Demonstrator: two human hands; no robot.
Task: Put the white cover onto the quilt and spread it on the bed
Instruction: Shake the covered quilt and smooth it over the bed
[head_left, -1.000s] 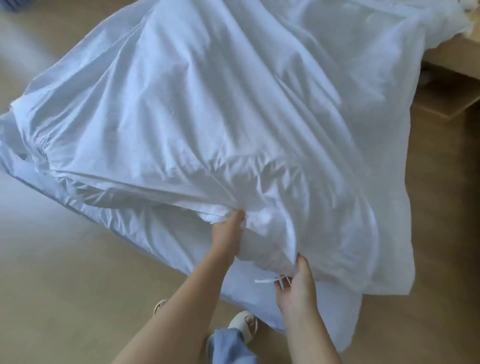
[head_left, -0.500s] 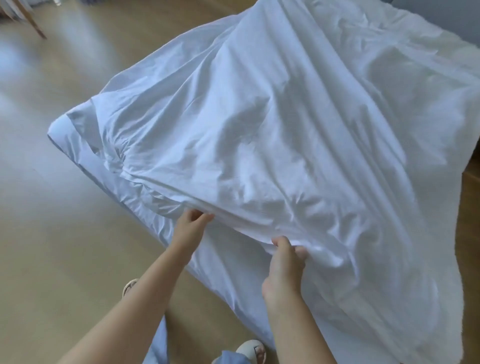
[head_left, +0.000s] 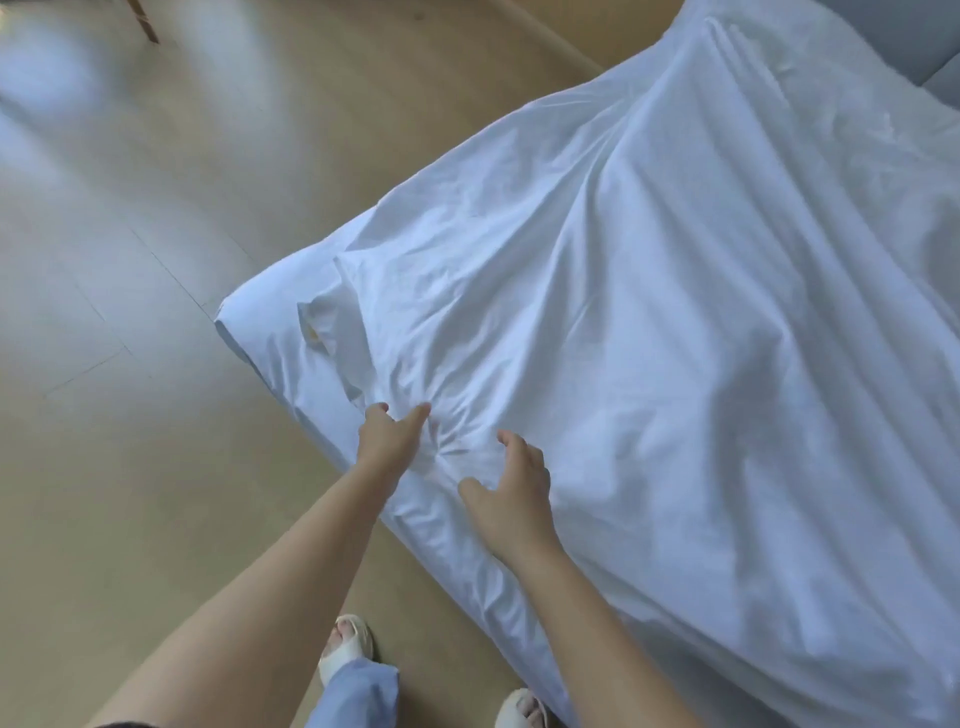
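While draped over the bed, white cotton quilt cover (head_left: 675, 364): lies across the bed from the near edge to the far right, its long folds running away from the person. The near-left corner is plump and sits at the bed's corner, which suggests the quilt is already inside, though no quilt shows.
Pale wood-look floor (head_left: 156, 260): open boards left of the bed, where the person stands to reach the near edge.
Left hand (head_left: 387, 436): on the cover's near edge, two digits stretched out on the cloth. The rest are tucked beneath, and whether they pinch cloth cannot be told. Creases radiate from just beside it, a sign that the cloth is drawn toward this spot.
Right hand (head_left: 511, 488): just beside the left, fingers loosely bent and parted, grasping nothing, probably placed to smooth.
White open-toed slippers (head_left: 350, 649): close against the bed's side.
Small folded flap (head_left: 317, 325): turned up near the corner, yellowish mark showing; likely wants flattening.
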